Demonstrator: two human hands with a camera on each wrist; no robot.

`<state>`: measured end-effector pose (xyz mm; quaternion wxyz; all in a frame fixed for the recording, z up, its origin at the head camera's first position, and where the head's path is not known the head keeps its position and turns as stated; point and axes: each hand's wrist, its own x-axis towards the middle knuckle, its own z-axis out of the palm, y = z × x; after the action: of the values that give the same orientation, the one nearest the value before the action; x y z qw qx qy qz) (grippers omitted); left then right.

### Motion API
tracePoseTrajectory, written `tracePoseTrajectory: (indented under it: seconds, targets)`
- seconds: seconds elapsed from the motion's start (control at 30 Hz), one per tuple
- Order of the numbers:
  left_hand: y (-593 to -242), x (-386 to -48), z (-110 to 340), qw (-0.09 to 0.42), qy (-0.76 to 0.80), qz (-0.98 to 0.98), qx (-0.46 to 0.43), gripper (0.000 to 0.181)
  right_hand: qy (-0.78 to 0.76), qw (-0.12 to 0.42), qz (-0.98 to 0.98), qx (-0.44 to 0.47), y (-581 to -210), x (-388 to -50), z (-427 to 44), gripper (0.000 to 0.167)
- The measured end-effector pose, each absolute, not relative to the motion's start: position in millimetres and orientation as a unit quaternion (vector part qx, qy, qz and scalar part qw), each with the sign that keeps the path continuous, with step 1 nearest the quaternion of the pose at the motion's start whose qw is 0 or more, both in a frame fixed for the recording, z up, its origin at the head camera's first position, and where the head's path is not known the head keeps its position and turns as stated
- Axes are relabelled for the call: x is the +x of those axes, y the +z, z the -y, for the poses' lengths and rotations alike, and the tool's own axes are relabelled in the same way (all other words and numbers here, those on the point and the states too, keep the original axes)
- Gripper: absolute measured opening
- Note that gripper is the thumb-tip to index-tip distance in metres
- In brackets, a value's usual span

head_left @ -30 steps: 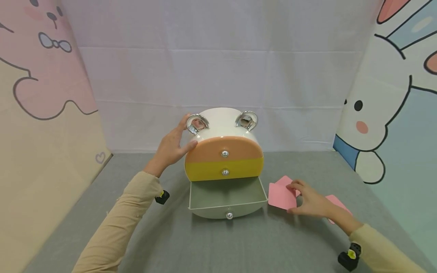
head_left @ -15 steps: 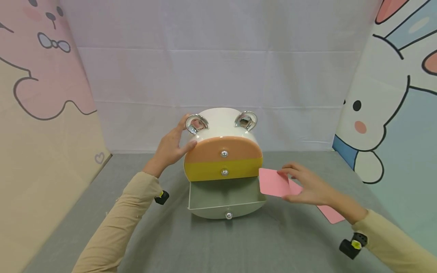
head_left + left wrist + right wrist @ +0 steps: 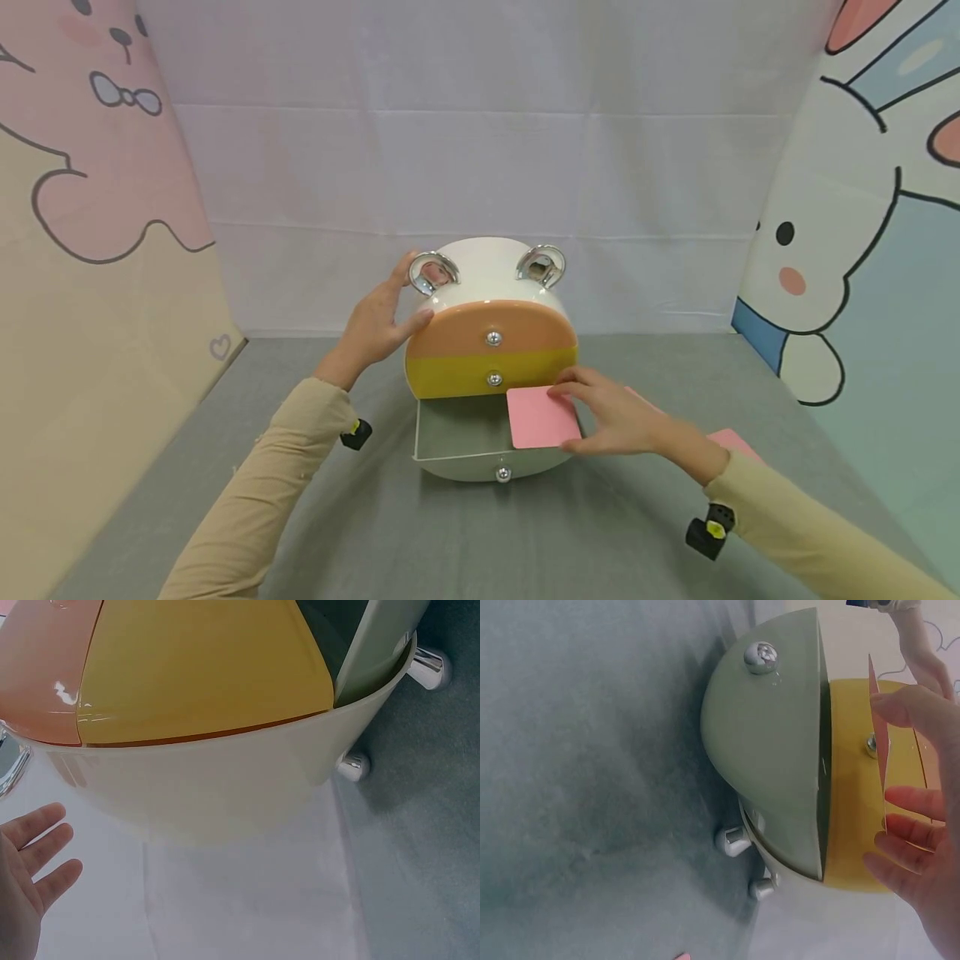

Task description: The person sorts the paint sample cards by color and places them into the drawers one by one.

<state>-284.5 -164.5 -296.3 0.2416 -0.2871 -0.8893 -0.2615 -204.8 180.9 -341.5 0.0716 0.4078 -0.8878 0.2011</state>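
A small drawer cabinet (image 3: 486, 268) with a white rounded top and silver ears stands in the middle of the table. Its orange drawer (image 3: 457, 337) and yellow drawer (image 3: 450, 375) are pushed in, while the green bottom drawer (image 3: 457, 429) is pulled out. My left hand (image 3: 378, 325) rests on the cabinet's upper left side, thumb at the front edge; the left wrist view shows straight, spread fingers (image 3: 45, 847). My right hand (image 3: 618, 417) pinches a square pink card (image 3: 536, 419) above the right part of the green drawer. The right wrist view shows that card (image 3: 879, 739) nearly edge-on.
Another pink card (image 3: 735, 442) lies on the grey tablecloth (image 3: 480, 542), partly behind the right forearm. A further pink edge (image 3: 641, 398) shows behind the right hand. White cloth (image 3: 480, 167) closes the back, with printed cartoon panels on both sides.
My right hand has lifted the pink card from the table right of the cabinet and carried it left, over the pulled-out green drawer. My left hand has stayed at the cabinet.
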Motion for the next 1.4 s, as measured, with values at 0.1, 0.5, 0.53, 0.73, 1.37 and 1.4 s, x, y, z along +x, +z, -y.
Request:
tracePoseTrajectory:
  seconds: [0.1, 0.5, 0.53, 0.73, 1.37, 1.4]
  targets:
    - [-296.6, -284.6, 165.0, 0.240, -0.264, 0.889, -0.287, 0.078, 0.206, 0.063, 0.885, 0.412, -345.6, -206.3, -172.1, 0.058]
    - [-295.8, -282.5, 165.1, 0.234, -0.266, 0.891, -0.285, 0.078, 0.225, 0.076, 0.877, 0.417, -369.4, -215.0, -153.2, 0.061]
    - [-295.7, -282.2, 164.8, 0.234, -0.267, 0.891, -0.285, 0.078, 0.227, 0.074, 0.878, 0.416, -370.4, -214.8, -152.4, 0.062]
    - [-296.5, -282.0, 164.5, 0.237, -0.267, 0.888, -0.288, 0.079, 0.235, 0.078, 0.874, 0.418, -375.3, -215.6, -148.7, 0.063]
    - [-297.1, -282.7, 164.5, 0.237, -0.269, 0.887, -0.291, 0.079, 0.270, 0.092, 0.866, 0.412, -381.5, -214.7, -148.4, 0.064]
    - [-297.2, -282.8, 164.5, 0.237, -0.270, 0.887, -0.292, 0.079, 0.273, 0.091, 0.865, 0.410, -381.5, -214.6, -149.1, 0.064]
